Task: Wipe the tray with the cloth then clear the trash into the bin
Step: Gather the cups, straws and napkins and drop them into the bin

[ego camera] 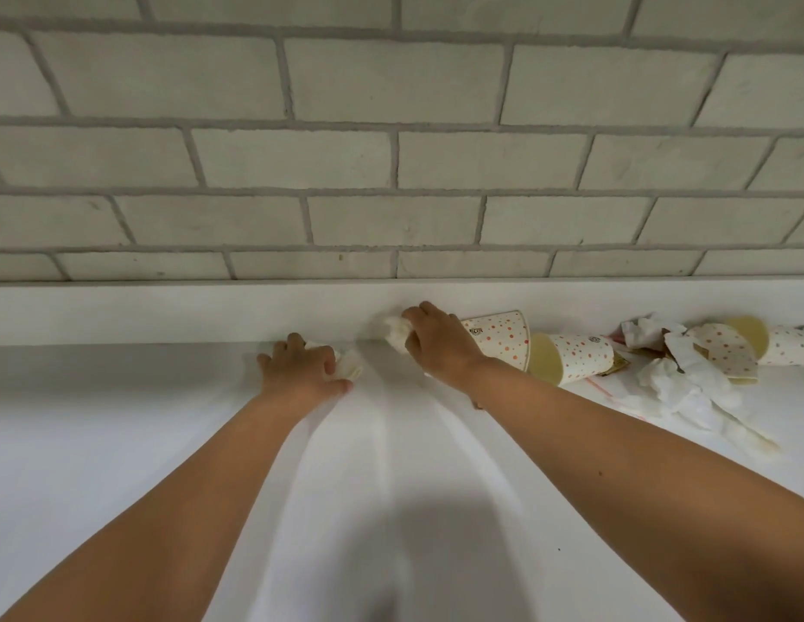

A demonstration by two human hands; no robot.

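Note:
My left hand (301,370) grips a crumpled white tissue (349,368) at the back of the white counter (121,442). My right hand (436,343) pinches another crumpled white tissue (396,332) just to the right, near the counter's raised back ledge. Right behind that hand lie two dotted paper cups on their sides, one (501,334) touching the wrist, the other (570,359) beside it. Further right is a heap of crumpled tissues (687,379) and a crushed dotted cup (727,352). No tray, cloth or bin is in view.
A grey brick wall (391,150) rises behind the white ledge (166,312). Small packets and a red-edged wrapper (615,388) lie among the trash at the right. A further dotted cup (790,350) lies at the right edge.

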